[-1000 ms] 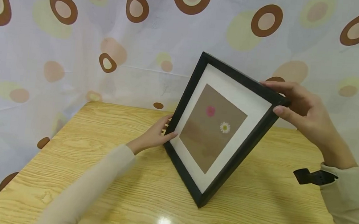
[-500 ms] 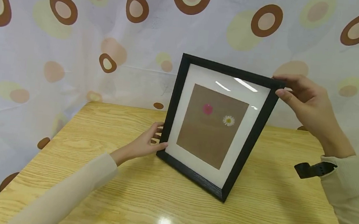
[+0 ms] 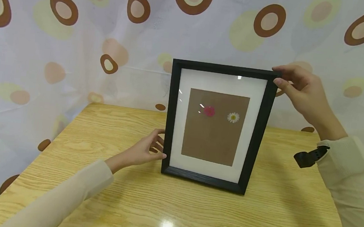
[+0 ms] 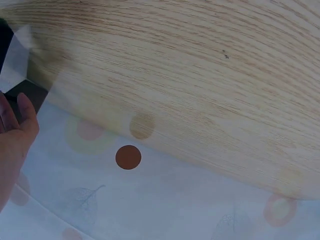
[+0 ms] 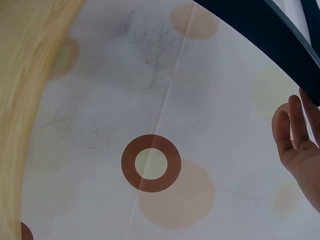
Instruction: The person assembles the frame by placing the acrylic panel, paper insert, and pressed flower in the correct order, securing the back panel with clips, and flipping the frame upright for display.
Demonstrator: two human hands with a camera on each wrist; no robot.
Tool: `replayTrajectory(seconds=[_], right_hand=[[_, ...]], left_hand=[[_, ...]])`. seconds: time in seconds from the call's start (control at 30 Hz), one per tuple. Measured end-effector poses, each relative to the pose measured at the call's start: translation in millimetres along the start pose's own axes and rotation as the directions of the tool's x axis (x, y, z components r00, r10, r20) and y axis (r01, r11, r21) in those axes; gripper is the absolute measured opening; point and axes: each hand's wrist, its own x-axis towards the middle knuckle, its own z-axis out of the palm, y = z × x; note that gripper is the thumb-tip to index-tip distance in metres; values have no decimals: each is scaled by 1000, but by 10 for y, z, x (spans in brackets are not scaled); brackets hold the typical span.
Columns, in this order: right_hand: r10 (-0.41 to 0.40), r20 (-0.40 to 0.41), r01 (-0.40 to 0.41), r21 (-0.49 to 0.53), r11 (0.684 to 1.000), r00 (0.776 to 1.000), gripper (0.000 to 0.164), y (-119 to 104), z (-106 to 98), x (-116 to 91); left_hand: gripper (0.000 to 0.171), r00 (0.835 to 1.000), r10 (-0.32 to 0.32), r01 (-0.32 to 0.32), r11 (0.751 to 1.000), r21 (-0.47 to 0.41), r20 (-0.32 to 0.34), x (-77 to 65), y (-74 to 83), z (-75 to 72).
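Note:
A black picture frame [image 3: 213, 131] stands nearly upright on the table, its glass facing me. Behind the glass, a white mat surrounds a brown panel with a pink flower [image 3: 209, 111] and a white daisy [image 3: 233, 117]. At the lower left side, my left hand [image 3: 141, 153] holds the frame's edge, thumb in front and fingers reaching behind. My right hand [image 3: 304, 92] pinches the upper right corner between thumb and fingers. The left wrist view catches a corner of the frame [image 4: 17, 65] at its left edge. Dark frame sides [image 5: 270, 37] cross the top right of the right wrist view.
The wooden table [image 3: 100, 190] has a pale glossy grain and a light reflection near the front. A white curtain [image 3: 86, 37] with brown and peach rounds hangs behind and left of it. A black strap [image 3: 310, 157] sits at the right cuff.
The picture frame has turned from standing tilted on one corner to nearly level and upright, facing forward. My left hand has moved down and left, my right hand up; both stay on it.

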Motion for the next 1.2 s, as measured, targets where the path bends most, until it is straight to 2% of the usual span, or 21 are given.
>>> replayTrajectory(seconds=[0.17, 0.27, 0.5, 0.6, 0.67, 0.77, 0.87, 0.93, 1.0, 1.07, 1.2], right_hand=[[38, 9, -38, 90, 995, 999, 31, 34, -6, 41], [48, 14, -50, 124, 991, 999, 31, 46, -12, 45], [43, 17, -45, 163, 986, 999, 31, 33, 8, 39], [58, 21, -60, 99, 993, 998, 35, 6, 18, 21], [73, 21, -73, -5, 997, 997, 38, -28, 11, -14], [94, 17, -90, -167, 982, 995, 42, -94, -32, -109], [89, -4, -86, -298, 951, 996, 48, -158, -100, -246], [65, -18, -67, -371, 926, 998, 51, -188, -143, -352], [38, -29, -47, -441, 896, 999, 54, -205, -184, -464], [9, -27, -22, -506, 862, 1000, 56, -207, -231, -579], [-13, -7, 6, -601, 799, 1000, 64, -141, -319, -826]], left_hand=[[71, 1000, 2, -2, 1000, -1, 28, -75, 217, -1], [69, 999, 5, -5, 1000, 6, 38, -91, 250, 5], [69, 999, 28, -30, 999, 45, 42, -15, 18, 23], [70, 998, 34, -38, 997, 64, 57, 1, -40, -5], [69, 997, 46, -51, 995, 81, 65, -7, -40, -46], [67, 996, 63, -69, 992, 108, 63, -37, -8, -139], [63, 997, 79, -80, 981, 177, 8, -87, 47, -267], [62, 993, 100, -82, 961, 263, -58, -136, 95, -359], [62, 981, 132, -71, 925, 374, -141, -194, 131, -444], [63, 958, 185, -63, 882, 467, -221, -254, 165, -517], [66, 886, 283, -11, 806, 592, -368, -377, 164, -616]])
